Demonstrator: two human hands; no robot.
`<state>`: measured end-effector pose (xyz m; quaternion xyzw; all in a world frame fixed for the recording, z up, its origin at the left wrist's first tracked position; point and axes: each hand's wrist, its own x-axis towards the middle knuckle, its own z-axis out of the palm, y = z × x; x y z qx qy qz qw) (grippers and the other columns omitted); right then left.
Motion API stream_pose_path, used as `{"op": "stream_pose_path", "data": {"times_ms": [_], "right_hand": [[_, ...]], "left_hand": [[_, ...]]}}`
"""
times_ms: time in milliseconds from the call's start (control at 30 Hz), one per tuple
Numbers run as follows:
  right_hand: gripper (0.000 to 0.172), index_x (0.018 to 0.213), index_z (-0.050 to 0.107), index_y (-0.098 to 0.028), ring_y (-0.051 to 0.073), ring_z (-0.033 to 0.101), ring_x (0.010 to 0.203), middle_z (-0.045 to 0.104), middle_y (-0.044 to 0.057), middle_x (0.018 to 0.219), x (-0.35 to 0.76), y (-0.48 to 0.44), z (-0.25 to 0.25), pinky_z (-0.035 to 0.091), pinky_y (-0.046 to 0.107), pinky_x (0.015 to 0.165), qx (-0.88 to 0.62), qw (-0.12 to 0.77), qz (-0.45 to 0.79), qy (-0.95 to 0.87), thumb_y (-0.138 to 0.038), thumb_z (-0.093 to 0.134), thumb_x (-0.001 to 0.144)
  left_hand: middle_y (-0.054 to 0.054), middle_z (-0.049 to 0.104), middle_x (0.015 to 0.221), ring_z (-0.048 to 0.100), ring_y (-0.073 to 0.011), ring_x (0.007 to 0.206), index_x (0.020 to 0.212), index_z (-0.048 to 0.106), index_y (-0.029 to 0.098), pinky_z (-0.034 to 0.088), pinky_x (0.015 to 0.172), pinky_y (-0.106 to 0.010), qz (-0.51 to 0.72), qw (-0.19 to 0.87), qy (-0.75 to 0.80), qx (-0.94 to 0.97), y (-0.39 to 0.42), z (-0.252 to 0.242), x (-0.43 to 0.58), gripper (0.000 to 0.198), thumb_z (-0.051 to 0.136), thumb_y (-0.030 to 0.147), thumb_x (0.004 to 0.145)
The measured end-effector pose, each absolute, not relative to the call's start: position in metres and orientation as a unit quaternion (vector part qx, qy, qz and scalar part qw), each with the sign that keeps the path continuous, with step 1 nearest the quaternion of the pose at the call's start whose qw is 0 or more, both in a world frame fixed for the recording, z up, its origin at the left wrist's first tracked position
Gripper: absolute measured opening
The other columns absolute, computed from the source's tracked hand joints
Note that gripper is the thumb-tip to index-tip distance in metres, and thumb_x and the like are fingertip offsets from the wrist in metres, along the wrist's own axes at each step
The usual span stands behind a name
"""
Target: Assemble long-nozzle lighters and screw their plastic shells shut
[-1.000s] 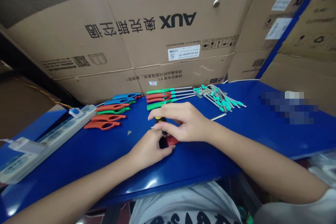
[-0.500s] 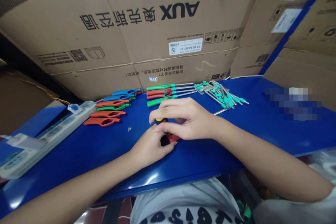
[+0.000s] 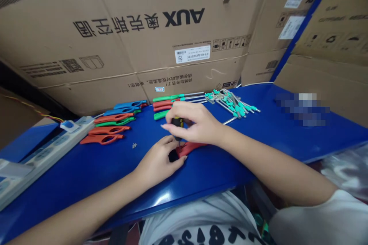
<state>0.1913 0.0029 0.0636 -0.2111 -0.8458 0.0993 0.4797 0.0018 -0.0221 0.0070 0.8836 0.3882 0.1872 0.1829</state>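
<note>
The red, long-bodied plastic handle piece [image 3: 195, 146] lies on the glossy blue tabletop [image 3: 115, 187], just in front of the person, partly covered by both hands. The left hand [image 3: 159, 157] steadies its left end, thumb along the near edge and fingers bent on the far side; exactly where those fingertips press cannot be told. The right hand [image 3: 198, 124] pinches the black-and-yellow screwdriver [image 3: 177, 125] between thumb and curled fingers, its thin shaft standing nearly upright over the red piece. The step in hand looks like turning the driver there. Doing it well probably means keeping the shaft square to the plastic, pressing lightly downward while twisting, and bracing the piece flat so that it cannot swivel. The left fingers sit close to the tip, so a slip could catch them; easing off once resistance rises should spare the plastic.
</note>
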Motion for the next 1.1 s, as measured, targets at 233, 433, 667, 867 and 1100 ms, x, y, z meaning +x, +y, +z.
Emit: {"op": "stream_pose_path", "data": {"times_ms": [233, 433, 667, 867, 1100], "right_hand": [[0.025, 0.116, 0.061, -0.018, 0.011, 0.065, 0.086, 0.072, 0.004, 0.104, 0.195, 0.005, 0.063, 0.049, 0.024, 0.081, -0.223, 0.447, 0.153, -0.853, -0.027, 0.041, 0.105], [0.031, 0.082, 0.061, -0.017, 0.012, 0.060, 0.075, 0.066, 0.002, 0.079, 0.183, -0.012, 0.069, 0.046, 0.024, 0.070, -0.207, 0.466, 0.045, -0.859, -0.046, 0.065, 0.093], [0.025, 0.087, 0.062, -0.019, 0.014, 0.060, 0.073, 0.065, 0.002, 0.082, 0.223, 0.001, 0.087, 0.051, 0.029, 0.075, -0.310, 0.613, -0.057, -0.724, -0.043, 0.068, 0.091], [0.014, 0.092, 0.062, -0.019, 0.024, 0.061, 0.093, 0.065, 0.011, 0.098, 0.344, 0.045, 0.076, 0.050, 0.039, 0.088, -0.562, 0.442, -0.206, -0.668, -0.033, 0.059, 0.094], [0.025, 0.112, 0.065, -0.009, 0.032, 0.060, 0.115, 0.065, 0.023, 0.117, 0.420, 0.057, 0.055, 0.046, 0.041, 0.102, -0.811, 0.242, -0.101, -0.523, -0.015, 0.055, 0.089]], "left_hand": [[-0.008, 0.067, 0.101, 0.065, -0.0246, 0.095, 0.098, 0.072, 0.019, 0.054, 0.086, -0.038, 0.185, 0.175, 0.381, 0.889, -0.020, 0.008, 0.001, 0.017, 0.064, 0.031, 0.089], [-0.007, 0.073, 0.093, 0.069, -0.0263, 0.086, 0.097, 0.070, 0.018, 0.056, 0.078, -0.038, 0.174, 0.187, 0.393, 0.883, -0.021, 0.007, 0.001, 0.017, 0.061, 0.029, 0.088], [-0.007, 0.068, 0.100, 0.068, -0.0263, 0.092, 0.106, 0.069, 0.021, 0.054, 0.085, -0.038, 0.078, 0.135, 0.420, 0.894, -0.018, 0.031, -0.016, 0.027, 0.063, 0.023, 0.080], [-0.008, 0.067, 0.106, 0.067, -0.0278, 0.099, 0.108, 0.068, 0.023, 0.053, 0.088, -0.039, 0.028, 0.114, 0.426, 0.897, -0.015, 0.038, -0.027, 0.027, 0.062, 0.024, 0.082], [-0.011, 0.066, 0.108, 0.068, -0.0274, 0.099, 0.112, 0.068, 0.020, 0.053, 0.089, -0.038, -0.001, 0.120, 0.383, 0.916, -0.008, 0.042, -0.007, 0.027, 0.053, 0.020, 0.089]]}}
